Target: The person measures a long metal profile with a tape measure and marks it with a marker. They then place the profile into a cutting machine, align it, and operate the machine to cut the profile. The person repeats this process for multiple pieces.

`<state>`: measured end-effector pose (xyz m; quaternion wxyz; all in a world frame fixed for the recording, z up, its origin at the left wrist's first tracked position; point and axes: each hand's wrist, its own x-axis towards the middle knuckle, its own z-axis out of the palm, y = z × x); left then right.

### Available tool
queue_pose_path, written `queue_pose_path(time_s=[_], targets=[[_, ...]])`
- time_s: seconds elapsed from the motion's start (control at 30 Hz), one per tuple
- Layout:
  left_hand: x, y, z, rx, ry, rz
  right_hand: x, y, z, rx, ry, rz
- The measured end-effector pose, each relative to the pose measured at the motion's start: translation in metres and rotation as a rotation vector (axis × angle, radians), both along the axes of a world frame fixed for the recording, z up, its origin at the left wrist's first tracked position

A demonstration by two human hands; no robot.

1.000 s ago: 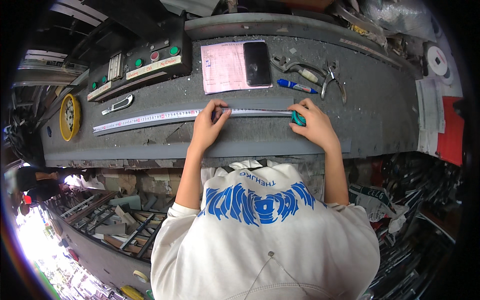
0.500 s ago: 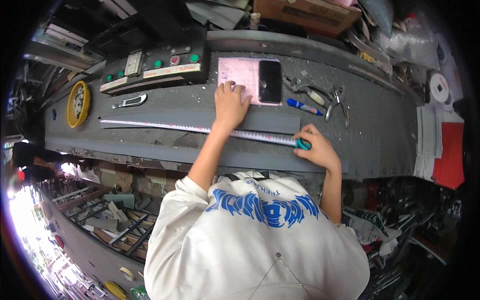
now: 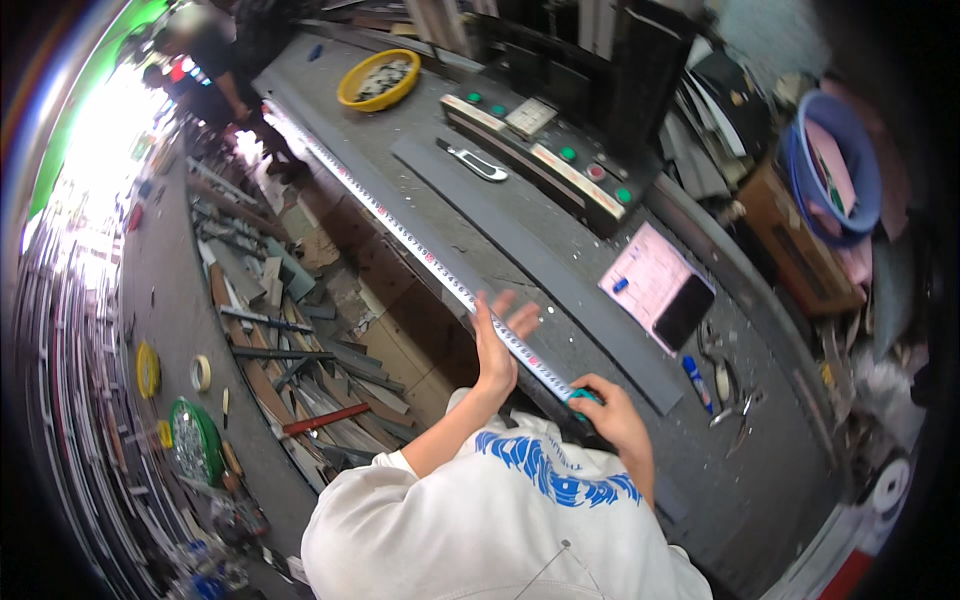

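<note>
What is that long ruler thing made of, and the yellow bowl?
The tape measure looks like thin painted metal: a pale, flat, glossy strip with printed marks, pulled from a teal case at the right hand. The yellow bowl looks like plastic, smooth and evenly coloured, though that is uncertain.

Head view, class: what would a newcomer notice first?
A long tape measure stretches along the grey workbench, the left hand pressing it flat, the right hand gripping its teal case. Behind sit a yellow bowl and a control box.
</note>
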<state>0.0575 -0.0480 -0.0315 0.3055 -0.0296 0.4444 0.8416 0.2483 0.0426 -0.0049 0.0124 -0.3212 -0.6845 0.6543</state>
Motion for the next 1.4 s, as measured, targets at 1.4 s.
queue_pose_path(time_s=[1.4], targets=[[-0.780, -0.035, -0.070, -0.221, 0.235, -0.032, -0.285, -0.003, -0.018, -0.108, -0.209, 0.006]])
